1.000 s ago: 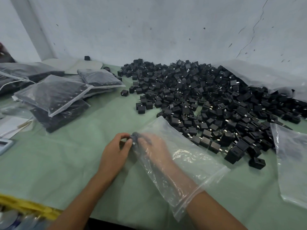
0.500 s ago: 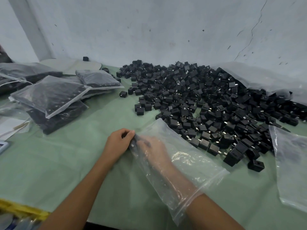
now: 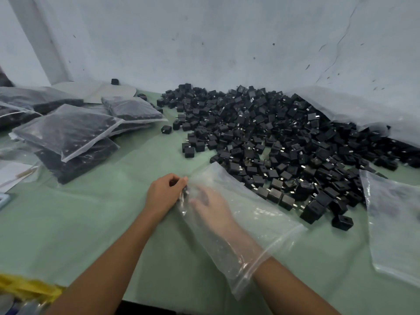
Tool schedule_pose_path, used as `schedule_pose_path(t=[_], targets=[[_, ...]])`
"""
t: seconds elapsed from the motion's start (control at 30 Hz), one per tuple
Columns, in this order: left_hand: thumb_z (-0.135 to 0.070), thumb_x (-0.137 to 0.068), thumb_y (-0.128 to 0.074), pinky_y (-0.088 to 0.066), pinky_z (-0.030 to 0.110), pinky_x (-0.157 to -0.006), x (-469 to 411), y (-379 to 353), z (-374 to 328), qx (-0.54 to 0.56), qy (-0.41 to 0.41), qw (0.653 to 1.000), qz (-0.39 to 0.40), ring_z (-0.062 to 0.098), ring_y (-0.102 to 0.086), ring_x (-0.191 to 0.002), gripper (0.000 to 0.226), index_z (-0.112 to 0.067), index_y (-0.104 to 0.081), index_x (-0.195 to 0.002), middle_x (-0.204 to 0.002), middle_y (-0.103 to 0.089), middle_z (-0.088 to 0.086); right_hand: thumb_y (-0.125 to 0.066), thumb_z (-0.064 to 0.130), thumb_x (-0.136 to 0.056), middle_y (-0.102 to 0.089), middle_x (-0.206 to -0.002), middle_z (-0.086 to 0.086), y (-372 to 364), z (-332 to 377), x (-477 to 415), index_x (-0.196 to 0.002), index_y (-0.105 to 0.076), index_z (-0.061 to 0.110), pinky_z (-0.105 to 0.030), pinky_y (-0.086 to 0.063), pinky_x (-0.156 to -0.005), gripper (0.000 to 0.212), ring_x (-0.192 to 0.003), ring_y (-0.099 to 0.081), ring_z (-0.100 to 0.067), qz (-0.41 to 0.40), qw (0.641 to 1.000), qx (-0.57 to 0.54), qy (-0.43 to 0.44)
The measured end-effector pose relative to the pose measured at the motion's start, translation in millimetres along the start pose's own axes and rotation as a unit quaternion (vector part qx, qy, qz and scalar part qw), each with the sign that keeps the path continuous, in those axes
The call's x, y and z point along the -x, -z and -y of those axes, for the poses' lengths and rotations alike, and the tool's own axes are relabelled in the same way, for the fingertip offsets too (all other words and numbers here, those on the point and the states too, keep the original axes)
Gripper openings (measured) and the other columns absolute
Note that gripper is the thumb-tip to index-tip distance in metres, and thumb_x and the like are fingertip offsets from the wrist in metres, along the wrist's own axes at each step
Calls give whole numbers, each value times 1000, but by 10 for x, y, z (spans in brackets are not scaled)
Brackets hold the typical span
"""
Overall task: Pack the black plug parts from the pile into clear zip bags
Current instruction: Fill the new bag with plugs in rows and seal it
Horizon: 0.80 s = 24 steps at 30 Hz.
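Observation:
A big pile of black plug parts (image 3: pixel 272 137) covers the green table at centre and right. A clear zip bag (image 3: pixel 254 214) lies in front of it with my right hand (image 3: pixel 211 212) pushed deep inside, its fingers reaching the closed far corner. They are blurred behind the plastic. From outside, my left hand (image 3: pixel 166 194) pinches that same corner, where a small dark part (image 3: pixel 186 191) shows through the bag.
Several filled zip bags (image 3: pixel 66 133) are stacked at the left. An empty clear bag (image 3: pixel 395 226) lies at the right edge. A large plastic sack (image 3: pixel 363 110) sits behind the pile against the wall. Papers (image 3: pixel 13 173) lie at far left.
Both hands stay at the bag's closed corner. My left fingers have curled more tightly on it, and my right hand has shifted slightly inside the bag.

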<state>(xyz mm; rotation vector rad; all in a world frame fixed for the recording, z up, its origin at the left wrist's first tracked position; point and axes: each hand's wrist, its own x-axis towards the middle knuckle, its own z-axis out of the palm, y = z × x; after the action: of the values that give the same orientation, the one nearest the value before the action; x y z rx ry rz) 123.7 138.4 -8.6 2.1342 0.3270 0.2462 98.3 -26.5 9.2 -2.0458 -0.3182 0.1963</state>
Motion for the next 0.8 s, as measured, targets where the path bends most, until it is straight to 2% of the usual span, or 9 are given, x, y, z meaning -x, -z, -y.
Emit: schedule_pose_path(t=[0.1,0.23,0.27,0.37,0.43,0.5,0.6,0.7,0.8], targets=[[-43,-95,-65,-55,42,-77,-31,-19,50,-1,-11,1000,-4,20,-68,-72,32,-23,-71,-70,-65,-71,-8,-60,12,-96,-56,-130,3,332,-246,487,-133,-56,22,-33,-43,-107,38,-120,-55,-14,7,999,-22,-36],[-42,-96,-65,-53,39,-76,-73,-50,95,7,-25,1000,4,15,-68,-68,32,-22,-72,-72,-65,-71,-9,-60,11,-92,-74,-99,2,1339,-421,1402,-94,-76,40,-27,-53,-84,33,-93,-67,-9,111,992,26,-46],[-42,-96,-65,-54,39,-77,-82,-56,98,5,-25,1000,3,16,-68,-70,31,-22,-73,-73,-68,-72,-9,-61,10,-91,-73,-92,2,1604,-421,1556,-88,-76,38,-30,-54,-78,32,-85,-67,-10,98,992,47,-58],[-43,-95,-66,-53,36,-76,-95,-60,105,2,-19,1000,-4,16,-68,-73,30,-23,-73,-74,-69,-72,-10,-62,5,-92,-71,-85,8,2178,-531,1562,-83,-73,40,-33,-51,-70,38,-75,-63,-10,-91,982,159,-53],[-44,-95,-67,-50,32,-70,-90,-59,104,4,-21,1000,-2,14,-67,-71,31,-23,-73,-74,-67,-71,-13,-66,14,-92,-65,-104,14,2299,-570,1300,-101,-69,40,-26,-47,-78,28,-85,-61,-4,-154,956,246,-28],[-43,-95,-67,-48,29,-66,-89,-51,103,10,-26,1000,2,14,-67,-69,30,-22,-74,-74,-66,-71,-12,-67,22,-93,-52,-125,8,2309,-668,1010,-129,-61,32,-25,-43,-93,38,-105,-57,-11,-123,936,325,-48],[-41,-95,-67,-48,31,-68,-92,-50,103,19,-29,999,6,17,-67,-69,30,-21,-74,-74,-66,-71,-9,-66,29,-94,-48,-131,5,2289,-819,789,-138,-55,30,-24,-40,-96,45,-118,-52,-15,-71,914,393,-74],[-41,-95,-67,-49,32,-70,-95,-55,102,17,-26,999,8,17,-67,-68,31,-21,-74,-73,-65,-71,-9,-66,28,-93,-52,-121,8,2309,-889,864,-126,-58,34,-28,-46,-94,34,-109,-57,-13,-124,940,312,-58],[-42,-95,-66,-48,28,-69,-98,-55,106,12,-23,1000,4,10,-67,-69,31,-22,-75,-73,-67,-71,-15,-58,17,-99,-62,-112,1,2288,-860,1110,-119,-62,37,-30,-56,-84,29,-94,-67,-15,-186,980,55,-45]])
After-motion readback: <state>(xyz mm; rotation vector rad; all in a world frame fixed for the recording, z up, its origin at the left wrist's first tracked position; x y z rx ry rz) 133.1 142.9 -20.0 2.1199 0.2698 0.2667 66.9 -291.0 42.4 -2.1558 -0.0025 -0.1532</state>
